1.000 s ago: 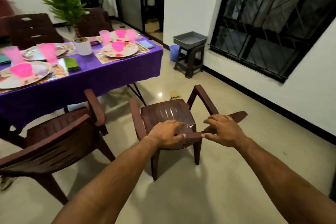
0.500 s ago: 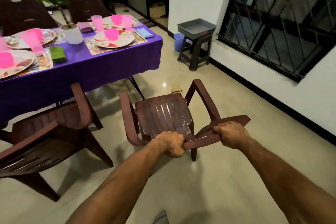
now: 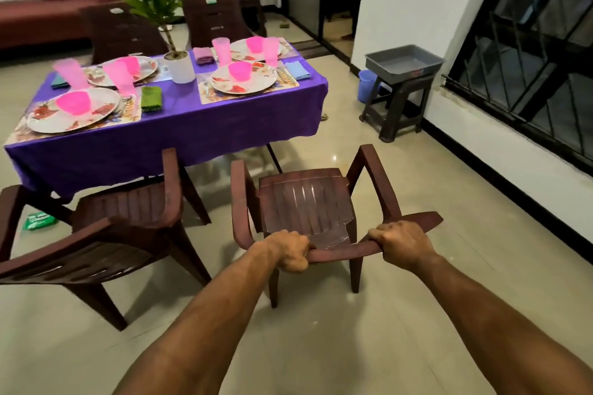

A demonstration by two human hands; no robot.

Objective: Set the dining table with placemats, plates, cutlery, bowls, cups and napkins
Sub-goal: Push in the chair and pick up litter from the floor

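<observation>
A brown plastic armchair (image 3: 305, 199) stands on the floor just short of the table, facing it. My left hand (image 3: 290, 250) and my right hand (image 3: 401, 242) both grip the top edge of its backrest, fingers curled round it. The table wears a purple cloth (image 3: 179, 128). On it lie floral placemats (image 3: 221, 96), patterned plates (image 3: 256, 85), pink bowls (image 3: 240, 70), pink cups (image 3: 221, 48) and folded napkins, one green (image 3: 151, 99), one blue (image 3: 297, 70). Cutlery lies beside the plates, hard to make out.
A second brown chair (image 3: 106, 221) stands to the left of mine, two more (image 3: 215, 18) behind the table. A potted plant (image 3: 179, 66) sits mid-table. A stool with a grey tray (image 3: 402, 62) and a blue bucket (image 3: 366, 85) stand by the right wall. A green packet (image 3: 40, 221) lies on the floor.
My hands went from resting on the backrest to gripping it firmly. The view has lifted and more of the table shows; the chair stands squarer to the table.
</observation>
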